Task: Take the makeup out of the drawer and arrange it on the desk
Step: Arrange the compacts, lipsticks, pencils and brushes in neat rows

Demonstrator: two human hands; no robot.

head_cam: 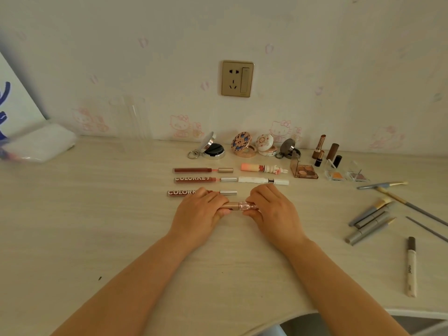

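Both hands hold one pink-gold lip gloss tube [240, 206] lying sideways just above the pale wooden desk [97, 226]. My left hand [200, 214] grips its left end and my right hand [272, 212] grips its right end. Just behind my hands lie three brown-red lip gloss tubes in a column [202, 170] [204, 179] [180, 192], the nearest partly hidden by my left hand. To their right lie a pink tube with a rabbit cap [264, 168] and a white tube [263, 180].
Open compacts [213, 149] [243, 145] [266, 146] [289, 147] line the wall. Lipsticks [320, 150], eyeshadow palettes [304, 172] [335, 174] and several grey brushes [373, 219] lie at the right. A white pen [411, 265] sits near the front edge. A white packet [41, 143] lies far left.
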